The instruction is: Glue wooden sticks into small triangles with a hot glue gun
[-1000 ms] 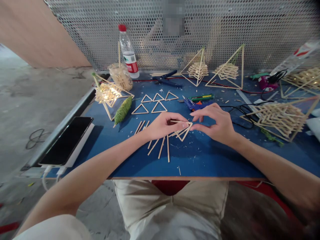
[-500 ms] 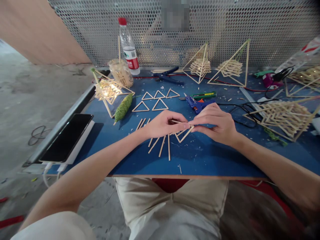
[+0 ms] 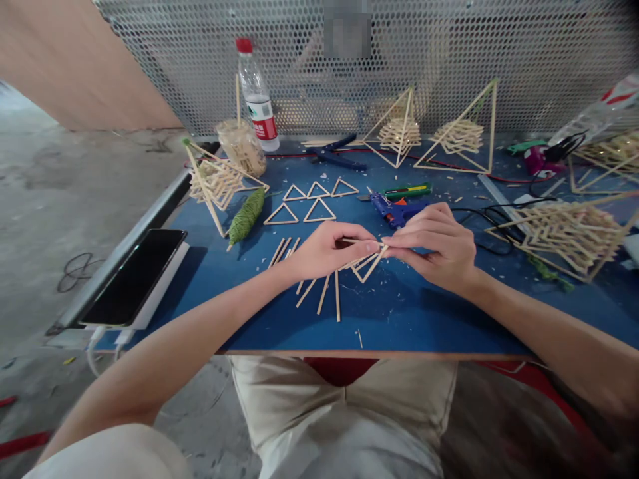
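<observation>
Between my hands is a triangle of thin wooden sticks (image 3: 372,267), its lower corner pointing toward me. My left hand (image 3: 335,249) pinches it from the left, thumb and fingers together. The fingertips of my right hand (image 3: 432,241) press at its right corner, almost touching my left thumb. Loose wooden sticks (image 3: 327,293) lie fanned out on the blue table under and beside my left hand. Beyond them sit several finished stick triangles (image 3: 320,209) in two rows. A blue glue gun (image 3: 392,211) lies just behind my right hand.
A green cutter knife (image 3: 407,191) and blue pliers (image 3: 339,154) lie farther back. Stick pyramids (image 3: 399,133) stand along the mesh panel. To the left are a green yarn spindle (image 3: 247,216), a phone (image 3: 134,276), a jar of sticks (image 3: 242,146) and a bottle (image 3: 259,106).
My right hand has shifted very slightly to the right, and the triangle's corner with it. Lights in the left stick pyramid were lit and are now dark.
</observation>
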Tool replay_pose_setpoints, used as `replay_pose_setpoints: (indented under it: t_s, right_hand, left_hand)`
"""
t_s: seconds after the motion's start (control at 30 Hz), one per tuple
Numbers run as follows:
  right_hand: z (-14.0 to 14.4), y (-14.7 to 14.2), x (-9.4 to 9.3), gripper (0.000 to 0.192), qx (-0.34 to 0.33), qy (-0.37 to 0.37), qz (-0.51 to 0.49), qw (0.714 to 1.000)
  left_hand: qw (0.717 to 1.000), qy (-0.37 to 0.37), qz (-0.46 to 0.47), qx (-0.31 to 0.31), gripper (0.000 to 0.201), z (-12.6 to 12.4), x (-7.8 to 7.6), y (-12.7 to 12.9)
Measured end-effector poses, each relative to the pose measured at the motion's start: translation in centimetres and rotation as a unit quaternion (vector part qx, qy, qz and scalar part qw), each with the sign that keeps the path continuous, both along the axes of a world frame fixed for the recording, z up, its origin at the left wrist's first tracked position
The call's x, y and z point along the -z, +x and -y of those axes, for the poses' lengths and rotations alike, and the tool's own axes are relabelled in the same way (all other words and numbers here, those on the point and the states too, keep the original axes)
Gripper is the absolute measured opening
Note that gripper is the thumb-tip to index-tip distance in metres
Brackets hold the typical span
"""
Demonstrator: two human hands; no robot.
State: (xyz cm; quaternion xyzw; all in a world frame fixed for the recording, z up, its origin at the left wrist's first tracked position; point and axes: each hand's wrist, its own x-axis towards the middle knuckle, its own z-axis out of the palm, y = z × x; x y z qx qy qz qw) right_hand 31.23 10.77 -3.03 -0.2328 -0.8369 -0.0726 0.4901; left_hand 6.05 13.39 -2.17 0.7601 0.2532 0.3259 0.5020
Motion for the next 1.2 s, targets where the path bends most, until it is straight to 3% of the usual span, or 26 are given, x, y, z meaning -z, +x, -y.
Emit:
replay_pose_setpoints:
  t_s: [0.4, 0.67, 0.83, 0.93, 1.2]
  right_hand:
    - [0.0, 0.1, 0.2, 0.019, 0.042, 0.041, 0.033, 0.998]
    - [0.4, -0.3, 0.0, 0.035, 0.076, -0.062, 0.008, 0.995]
    - [0.1, -0.6, 0.3, 0.007, 0.071, -0.095, -0.035, 0.992]
    - [-0.4, -0.5, 0.6, 0.005, 0.075, -0.12, -0.024, 0.99]
    - [-2.0, -0.1, 1.8, 0.01, 0.097, -0.118, 0.018, 0.988]
  left_hand:
    - [0.998, -0.017, 0.045, -0.033, 0.044, 0.2, 0.9, 0.3]
    - [0.994, 0.03, 0.054, -0.086, 0.03, 0.4, 0.4, 0.1]
    - [0.992, 0.043, 0.085, -0.087, 0.033, 0.3, 1.0, 0.6]
    - [0.994, 0.04, 0.065, -0.077, 0.032, 0.2, 1.4, 0.8]
    - [0.972, 0.165, -0.038, -0.163, 0.015, -0.1, 1.5, 0.8]
